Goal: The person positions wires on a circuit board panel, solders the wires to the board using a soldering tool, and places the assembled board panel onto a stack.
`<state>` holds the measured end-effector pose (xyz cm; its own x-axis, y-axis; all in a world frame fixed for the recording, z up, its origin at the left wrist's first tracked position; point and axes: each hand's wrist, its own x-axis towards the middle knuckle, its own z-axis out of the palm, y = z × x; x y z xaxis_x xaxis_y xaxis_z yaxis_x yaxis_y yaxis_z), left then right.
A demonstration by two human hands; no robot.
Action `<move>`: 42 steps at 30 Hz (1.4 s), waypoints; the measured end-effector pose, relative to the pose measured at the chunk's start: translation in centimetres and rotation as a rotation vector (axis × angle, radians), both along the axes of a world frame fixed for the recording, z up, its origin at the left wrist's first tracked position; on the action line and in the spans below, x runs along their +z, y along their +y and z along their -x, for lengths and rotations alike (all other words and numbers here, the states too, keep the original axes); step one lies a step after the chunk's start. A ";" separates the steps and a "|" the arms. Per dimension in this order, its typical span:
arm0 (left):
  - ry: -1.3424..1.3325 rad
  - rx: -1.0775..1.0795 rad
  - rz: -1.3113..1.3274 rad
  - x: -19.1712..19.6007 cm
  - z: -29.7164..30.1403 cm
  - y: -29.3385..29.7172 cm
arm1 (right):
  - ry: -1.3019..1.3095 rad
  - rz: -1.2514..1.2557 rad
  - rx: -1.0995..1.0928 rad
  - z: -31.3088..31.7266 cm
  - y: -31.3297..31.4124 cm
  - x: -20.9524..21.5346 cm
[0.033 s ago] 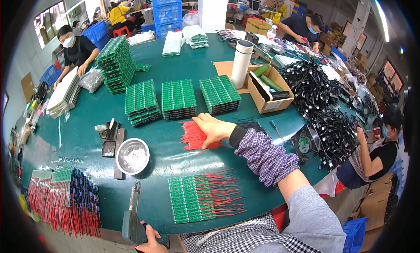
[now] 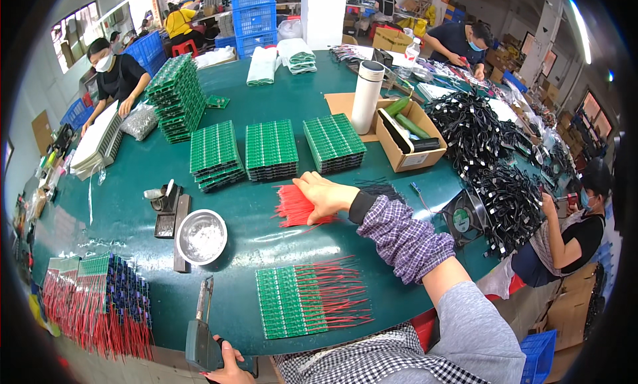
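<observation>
At the table's near edge my left hand (image 2: 231, 365) is closed round the handle of a grey-green soldering gun (image 2: 199, 341), whose metal tip points away from me. My right hand (image 2: 325, 196) reaches over a bundle of cut red wires (image 2: 291, 206), thumb on the near side and fingers on the far side; what lies under the palm is hidden. Between my arms lies a panel of green circuit boards (image 2: 282, 303) with red wires (image 2: 342, 294) sticking out to the right. Black wires (image 2: 382, 188) lie just beyond my right wrist.
Stacks of green board panels (image 2: 271, 145) stand beyond my right hand. A metal bowl (image 2: 216, 250) sits left of centre, wired boards (image 2: 100, 297) at near left. A cardboard box (image 2: 407, 159), white bottle (image 2: 367, 95), fan (image 2: 462, 218) and black cable heap (image 2: 472, 138) occupy the right. Co-workers sit around.
</observation>
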<state>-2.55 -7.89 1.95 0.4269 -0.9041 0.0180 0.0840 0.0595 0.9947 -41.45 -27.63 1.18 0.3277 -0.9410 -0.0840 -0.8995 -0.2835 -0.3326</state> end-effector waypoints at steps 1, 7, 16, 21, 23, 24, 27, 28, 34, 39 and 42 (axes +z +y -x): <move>0.000 -0.001 0.000 0.1 0.1 0.0 | 0.017 0.007 0.011 0.2 0.0 -0.5; 0.005 0.012 0.000 0.1 0.2 0.0 | -0.055 -0.027 0.023 -0.7 2.0 1.1; -0.004 -0.005 0.025 0.5 0.4 -0.1 | 0.056 0.135 0.098 -0.3 1.6 -0.9; 0.007 -0.010 0.012 0.5 0.2 -0.1 | 0.048 0.196 0.087 -1.5 1.5 -1.4; 0.001 -0.003 0.011 0.8 0.3 0.0 | 0.046 0.226 0.091 -1.8 1.4 -1.4; 0.003 -0.003 0.007 0.8 0.4 -0.1 | 0.056 0.232 0.081 -1.8 1.5 -1.4; -0.005 0.004 -0.011 0.5 0.5 -0.1 | 0.064 0.226 0.063 -1.7 1.7 -1.3; -0.005 0.002 -0.008 0.4 0.3 0.0 | 0.060 0.215 0.058 -1.6 1.8 -1.2; -0.044 0.024 0.005 0.8 0.0 -0.4 | -0.003 0.138 0.094 -1.5 1.3 -1.1; -0.031 0.010 -0.003 1.3 0.9 -0.7 | 0.020 0.076 0.058 -0.7 1.6 -0.6; -0.030 0.021 -0.013 1.2 0.9 -0.4 | 0.002 0.157 0.065 -0.2 1.1 -2.0</move>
<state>-3.40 -8.29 3.15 0.4451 -0.8953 0.0192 0.0533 0.0478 0.9974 -41.25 -26.49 -0.80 0.3881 -0.9196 0.0617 -0.8782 -0.3893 -0.2778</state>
